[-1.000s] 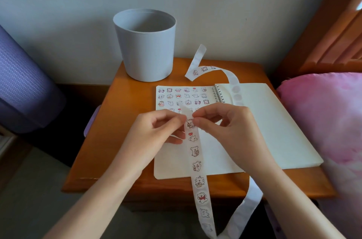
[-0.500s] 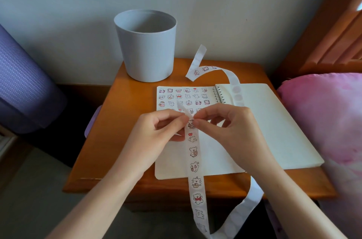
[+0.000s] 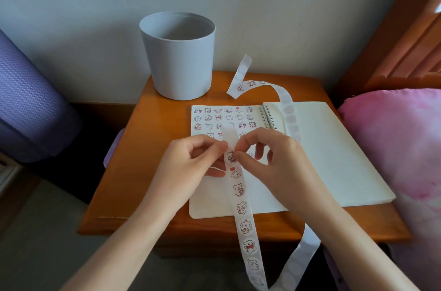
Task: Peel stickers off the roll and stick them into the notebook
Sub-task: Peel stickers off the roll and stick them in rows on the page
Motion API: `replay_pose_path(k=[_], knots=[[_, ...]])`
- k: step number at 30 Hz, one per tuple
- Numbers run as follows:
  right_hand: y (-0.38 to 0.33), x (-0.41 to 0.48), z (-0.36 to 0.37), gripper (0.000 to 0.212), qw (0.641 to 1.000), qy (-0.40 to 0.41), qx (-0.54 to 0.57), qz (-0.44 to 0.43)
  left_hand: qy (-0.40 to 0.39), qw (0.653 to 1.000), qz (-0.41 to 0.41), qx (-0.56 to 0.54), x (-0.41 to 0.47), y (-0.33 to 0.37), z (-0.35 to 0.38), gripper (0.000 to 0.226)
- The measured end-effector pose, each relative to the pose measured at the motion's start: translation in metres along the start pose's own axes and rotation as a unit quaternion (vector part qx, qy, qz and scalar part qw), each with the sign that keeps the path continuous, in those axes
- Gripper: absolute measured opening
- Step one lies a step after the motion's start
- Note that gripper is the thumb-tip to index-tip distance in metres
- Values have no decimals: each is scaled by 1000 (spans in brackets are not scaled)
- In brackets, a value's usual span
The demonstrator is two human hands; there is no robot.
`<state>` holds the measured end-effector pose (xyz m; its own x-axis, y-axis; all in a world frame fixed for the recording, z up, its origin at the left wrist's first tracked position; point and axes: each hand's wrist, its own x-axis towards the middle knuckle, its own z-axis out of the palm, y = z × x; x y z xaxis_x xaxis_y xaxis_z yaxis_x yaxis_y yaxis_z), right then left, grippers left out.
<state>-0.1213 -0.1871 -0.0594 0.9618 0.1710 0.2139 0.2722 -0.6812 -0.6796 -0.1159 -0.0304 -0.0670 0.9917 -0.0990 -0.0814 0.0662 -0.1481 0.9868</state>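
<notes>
A spiral notebook (image 3: 334,159) lies open on a wooden bedside table (image 3: 148,171); its left page carries rows of small bear stickers (image 3: 224,116). A long white sticker strip (image 3: 242,207) with bear stickers hangs from my hands down past the table's front edge. My left hand (image 3: 191,169) pinches the strip near its top end. My right hand (image 3: 274,166) has thumb and forefinger pinched at the edge of the top sticker (image 3: 231,156) on the strip. The strip's bare upper end stands up between my fingers.
A grey plastic bin (image 3: 177,57) stands at the table's back left. Empty backing strip (image 3: 290,114) curls across the notebook's spine and loops below the table. A pink pillow (image 3: 401,147) lies to the right, and a purple rolled mat (image 3: 26,104) to the left.
My right fingers have shifted slightly and spread while still pinching at the top sticker; the strip's bare end now stands higher between my hands. The notebook has not moved.
</notes>
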Motion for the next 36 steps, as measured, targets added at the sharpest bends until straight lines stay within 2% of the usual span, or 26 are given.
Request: replay_pose_path(k=[4, 7, 11, 16, 19, 26, 36], knots=[[-3, 0, 0, 11, 998, 8, -39, -40, 5, 1000, -7, 2, 2, 0, -2, 10], [-5, -1, -2, 13, 999, -3, 24, -26, 9, 1000, 1, 15, 2, -1, -3, 10], [0, 3, -17, 3, 991, 10, 124, 43, 17, 999, 14, 29, 2, -4, -5, 10], [26, 12, -38, 9, 979, -16, 90, 183, 17, 999, 18, 41, 2, -9, -6, 9], [31, 14, -40, 11, 974, -12, 79, 213, 17, 999, 20, 45, 2, -9, -6, 8], [29, 15, -34, 9, 974, -4, 63, 217, 24, 998, 28, 59, 2, -12, -5, 9], [26, 15, -24, 21, 981, -3, 9, 196, 17, 997, 30, 64, 2, -12, -5, 11]])
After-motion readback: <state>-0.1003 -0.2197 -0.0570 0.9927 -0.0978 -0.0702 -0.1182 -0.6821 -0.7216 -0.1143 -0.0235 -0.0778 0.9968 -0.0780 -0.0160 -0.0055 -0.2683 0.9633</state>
